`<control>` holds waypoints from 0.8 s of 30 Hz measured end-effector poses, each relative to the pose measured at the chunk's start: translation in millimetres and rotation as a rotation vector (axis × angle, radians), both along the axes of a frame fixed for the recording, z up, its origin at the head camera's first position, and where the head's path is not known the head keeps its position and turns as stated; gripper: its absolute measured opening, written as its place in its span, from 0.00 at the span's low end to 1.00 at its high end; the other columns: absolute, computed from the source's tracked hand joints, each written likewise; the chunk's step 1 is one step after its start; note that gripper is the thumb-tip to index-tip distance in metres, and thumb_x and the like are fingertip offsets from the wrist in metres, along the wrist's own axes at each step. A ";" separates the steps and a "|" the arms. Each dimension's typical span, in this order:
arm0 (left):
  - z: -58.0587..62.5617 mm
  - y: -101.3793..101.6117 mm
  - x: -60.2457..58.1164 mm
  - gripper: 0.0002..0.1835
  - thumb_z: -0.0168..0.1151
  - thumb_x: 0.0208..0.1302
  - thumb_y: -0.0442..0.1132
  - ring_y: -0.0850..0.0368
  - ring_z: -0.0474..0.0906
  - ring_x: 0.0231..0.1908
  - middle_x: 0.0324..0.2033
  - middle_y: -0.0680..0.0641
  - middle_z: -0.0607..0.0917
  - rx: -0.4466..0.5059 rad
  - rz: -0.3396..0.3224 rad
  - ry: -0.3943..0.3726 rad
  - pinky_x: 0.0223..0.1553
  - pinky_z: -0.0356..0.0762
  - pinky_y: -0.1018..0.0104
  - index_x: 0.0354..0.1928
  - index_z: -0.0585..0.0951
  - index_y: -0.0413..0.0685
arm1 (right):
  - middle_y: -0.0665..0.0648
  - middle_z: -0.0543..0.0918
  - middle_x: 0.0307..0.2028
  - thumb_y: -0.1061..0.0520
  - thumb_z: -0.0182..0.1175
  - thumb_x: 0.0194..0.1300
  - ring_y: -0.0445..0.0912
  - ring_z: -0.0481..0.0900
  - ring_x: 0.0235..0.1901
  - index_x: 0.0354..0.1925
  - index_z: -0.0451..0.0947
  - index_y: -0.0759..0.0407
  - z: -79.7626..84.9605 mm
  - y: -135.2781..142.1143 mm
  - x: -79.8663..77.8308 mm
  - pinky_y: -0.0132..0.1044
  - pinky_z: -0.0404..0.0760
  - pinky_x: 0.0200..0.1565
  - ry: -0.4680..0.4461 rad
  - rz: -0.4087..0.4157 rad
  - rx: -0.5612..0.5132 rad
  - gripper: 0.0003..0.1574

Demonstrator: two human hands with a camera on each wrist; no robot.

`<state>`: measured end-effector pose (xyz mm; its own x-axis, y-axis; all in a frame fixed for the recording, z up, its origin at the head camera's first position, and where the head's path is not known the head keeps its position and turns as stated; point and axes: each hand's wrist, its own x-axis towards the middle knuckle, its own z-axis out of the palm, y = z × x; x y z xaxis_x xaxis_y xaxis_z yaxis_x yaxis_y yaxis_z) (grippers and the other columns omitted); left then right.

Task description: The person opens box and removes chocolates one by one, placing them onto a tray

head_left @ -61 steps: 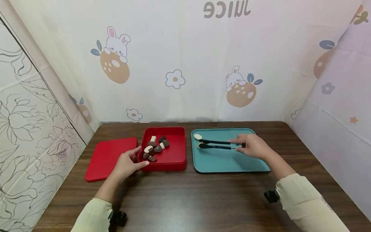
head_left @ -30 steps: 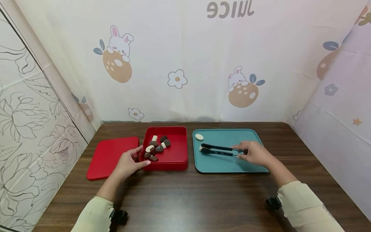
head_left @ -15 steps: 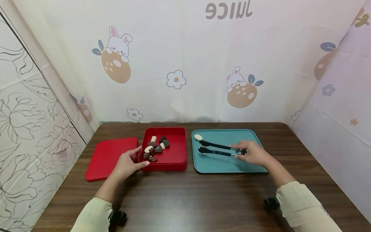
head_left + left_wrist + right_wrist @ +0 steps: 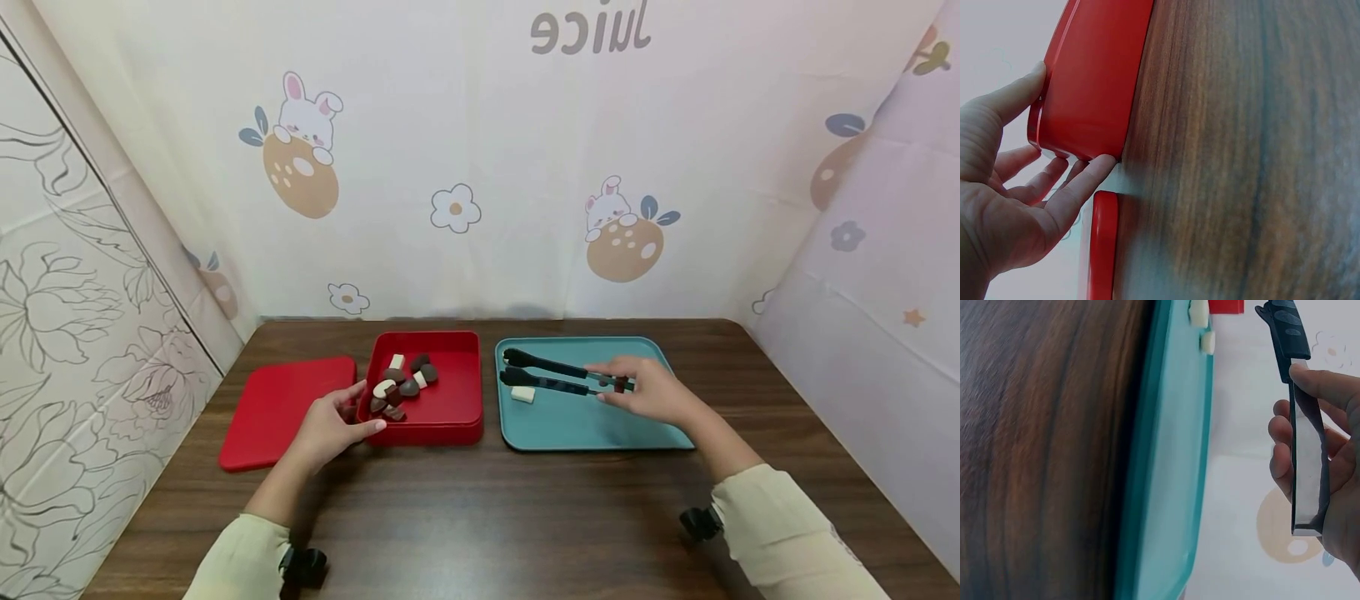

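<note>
Tongs [image 4: 546, 383] with black arms hang over the left part of the blue tray [image 4: 600, 429], right of the frame's centre, their two arms apart and their tips pointing left. Of the two hands, the right hand [image 4: 648, 392] pinches them at the metal end, thumb on one side and fingers on the other (the right wrist view shows the thumb laid along the metal). Just below the lower tip, a white block [image 4: 522, 394] lies on the tray; a second white piece [image 4: 1208, 342] shows beside it near the top of the right wrist view, mostly hidden by the tongs in the head view.

The left hand [image 4: 330, 425] holds the lower left corner of the red box [image 4: 453, 392] at the middle of the frame, thumb on the front rim and fingers against the left wall. Inside, dark and white chocolate-like pieces [image 4: 408, 387] gather toward the left half. A red lid [image 4: 277, 421] lies flat on the brown worktop [image 4: 480, 508], left of the box. Both forearms come up from the lower corners in pale yellow sleeves [image 4: 243, 558], and a curtain [image 4: 390, 167] printed with rabbits and flowers fills the upper frame.
</note>
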<state>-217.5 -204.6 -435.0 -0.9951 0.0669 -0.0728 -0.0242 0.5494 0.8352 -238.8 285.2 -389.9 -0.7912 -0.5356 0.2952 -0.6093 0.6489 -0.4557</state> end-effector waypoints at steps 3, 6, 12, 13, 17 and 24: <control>-0.2 -0.3 0.2 0.44 0.75 0.55 0.48 0.40 0.75 0.54 0.60 0.34 0.75 0.003 -0.001 0.003 0.46 0.82 0.53 0.71 0.66 0.45 | 0.51 0.82 0.33 0.64 0.71 0.56 0.38 0.71 0.26 0.57 0.80 0.60 3.8 -6.7 0.3 0.33 0.72 0.23 0.006 0.029 -0.009 0.29; -0.5 0.0 -0.3 0.43 0.74 0.55 0.46 0.41 0.75 0.54 0.60 0.35 0.75 0.003 0.001 0.002 0.46 0.82 0.53 0.71 0.66 0.45 | 0.49 0.82 0.34 0.64 0.71 0.56 0.37 0.72 0.26 0.57 0.80 0.60 7.8 -13.9 0.8 0.34 0.74 0.24 0.011 0.057 -0.004 0.28; -1.3 0.4 -1.0 0.43 0.75 0.55 0.45 0.40 0.75 0.54 0.60 0.35 0.76 0.005 0.003 0.004 0.45 0.82 0.53 0.71 0.66 0.46 | 0.44 0.82 0.36 0.62 0.72 0.56 0.35 0.73 0.26 0.56 0.82 0.57 17.1 -27.7 -0.4 0.32 0.75 0.25 0.024 0.106 0.030 0.27; -1.3 0.4 -1.0 0.43 0.75 0.55 0.45 0.41 0.75 0.54 0.60 0.35 0.76 0.006 0.008 0.003 0.45 0.82 0.53 0.71 0.67 0.46 | 0.44 0.82 0.36 0.61 0.72 0.56 0.34 0.73 0.26 0.56 0.82 0.56 18.6 -30.3 -1.0 0.31 0.74 0.25 0.028 0.114 0.036 0.27; -0.9 -0.2 -0.6 0.43 0.75 0.55 0.46 0.41 0.75 0.54 0.60 0.35 0.75 0.007 0.006 0.005 0.46 0.82 0.53 0.71 0.66 0.46 | 0.44 0.83 0.38 0.60 0.72 0.55 0.34 0.73 0.26 0.55 0.83 0.55 25.1 -41.6 -2.8 0.31 0.73 0.23 0.031 0.138 0.053 0.27; 0.3 0.5 -0.4 0.44 0.75 0.54 0.46 0.41 0.74 0.56 0.61 0.35 0.75 0.003 0.006 -0.005 0.47 0.81 0.52 0.71 0.66 0.46 | 0.45 0.85 0.38 0.58 0.73 0.56 0.36 0.75 0.25 0.54 0.84 0.53 34.5 -61.4 -5.7 0.32 0.74 0.23 -0.024 0.135 0.076 0.25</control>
<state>-218.0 -204.1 -434.7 -0.9951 0.0608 -0.0778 -0.0321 0.5467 0.8367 -244.5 223.8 -355.4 -0.7170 -0.6573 0.2318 -0.6827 0.5952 -0.4238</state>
